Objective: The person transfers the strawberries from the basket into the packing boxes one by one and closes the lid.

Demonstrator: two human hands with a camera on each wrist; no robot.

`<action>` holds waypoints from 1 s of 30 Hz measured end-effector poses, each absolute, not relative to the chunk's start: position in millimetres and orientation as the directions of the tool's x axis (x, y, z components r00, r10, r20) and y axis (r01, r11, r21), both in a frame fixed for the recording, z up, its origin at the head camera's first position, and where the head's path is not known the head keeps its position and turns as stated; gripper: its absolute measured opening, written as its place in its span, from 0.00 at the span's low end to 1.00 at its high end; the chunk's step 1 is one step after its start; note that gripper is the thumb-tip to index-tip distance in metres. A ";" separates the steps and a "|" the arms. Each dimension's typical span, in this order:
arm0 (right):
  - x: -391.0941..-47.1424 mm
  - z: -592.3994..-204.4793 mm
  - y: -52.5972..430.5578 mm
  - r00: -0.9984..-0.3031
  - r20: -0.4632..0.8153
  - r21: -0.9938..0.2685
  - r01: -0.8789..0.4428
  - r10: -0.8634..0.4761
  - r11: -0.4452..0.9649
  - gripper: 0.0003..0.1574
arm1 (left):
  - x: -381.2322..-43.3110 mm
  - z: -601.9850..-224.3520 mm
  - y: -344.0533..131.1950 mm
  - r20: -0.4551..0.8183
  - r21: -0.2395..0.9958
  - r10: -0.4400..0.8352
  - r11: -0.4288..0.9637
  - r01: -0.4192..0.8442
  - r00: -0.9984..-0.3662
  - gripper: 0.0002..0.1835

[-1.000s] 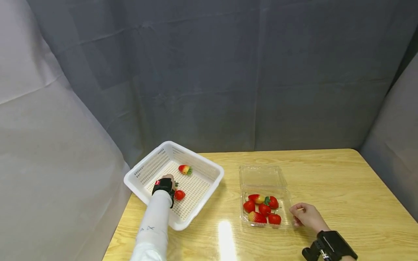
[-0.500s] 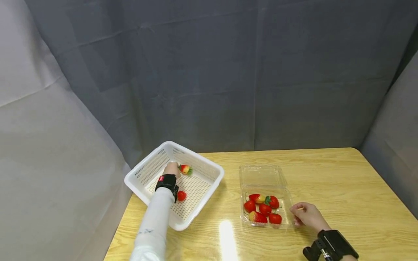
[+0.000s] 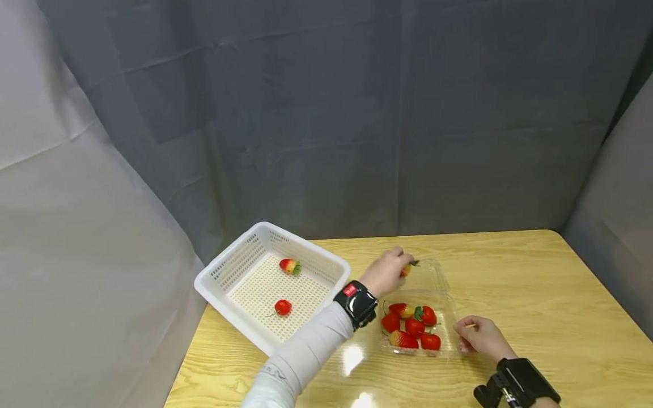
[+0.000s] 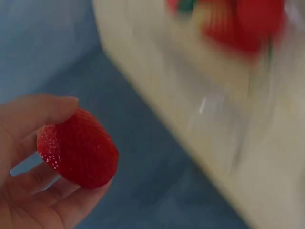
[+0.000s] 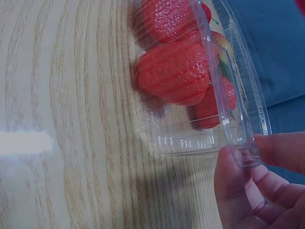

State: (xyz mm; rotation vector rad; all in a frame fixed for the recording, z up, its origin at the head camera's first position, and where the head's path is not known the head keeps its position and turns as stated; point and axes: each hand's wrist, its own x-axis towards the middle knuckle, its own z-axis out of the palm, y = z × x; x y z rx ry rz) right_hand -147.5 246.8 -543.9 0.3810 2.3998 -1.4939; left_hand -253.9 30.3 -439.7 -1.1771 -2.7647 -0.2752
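My left hand (image 3: 385,274) pinches a red and yellow strawberry (image 3: 406,270) with a green top, held above the raised lid of a clear plastic box (image 3: 449,334). In the left wrist view, the thumb and fingers grip the strawberry (image 4: 83,151) from its two sides. Inside the box lie several strawberries (image 3: 403,339) and round red fruits (image 3: 430,342) with thin stems. At the box's right side, my right hand (image 3: 480,339) pinches the rim between thumb and finger. The right wrist view shows this grip at a corner of the box (image 5: 186,143).
A white perforated basket (image 3: 329,258) stands to the left on the wooden table (image 3: 535,283). One strawberry (image 3: 289,266) and one round red fruit (image 3: 283,307) lie in it. A grey curtain (image 3: 326,124) hangs behind the table's back edge.
My left hand has taken a strawberry out of the white basket and carried it right, to above the clear box's lid. The right hand has kept its hold on the box.
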 end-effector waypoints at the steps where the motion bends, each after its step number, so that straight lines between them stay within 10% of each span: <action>1: -147.7 -544.0 246.5 -0.924 -0.376 -0.825 0.368 0.070 0.429 0.14 | -247.1 -449.2 39.9 0.152 0.111 0.719 0.669 0.735 -0.678 0.23; 16: -146.7 -541.0 245.8 -0.921 -0.383 -0.834 0.379 0.074 0.401 0.15 | -194.3 -537.8 72.8 -0.064 0.019 0.756 0.653 0.757 -0.651 0.17; 23: -146.1 -541.1 245.2 -0.925 -0.376 -0.844 0.367 0.056 0.392 0.15 | -215.9 -501.0 49.0 -0.031 0.231 0.758 0.640 0.733 -0.651 0.28; 30: -147.3 -543.2 247.2 -0.922 -0.382 -0.827 0.370 0.061 0.423 0.16 | -280.9 -439.2 -38.4 0.073 0.372 0.533 0.770 0.519 -0.843 0.28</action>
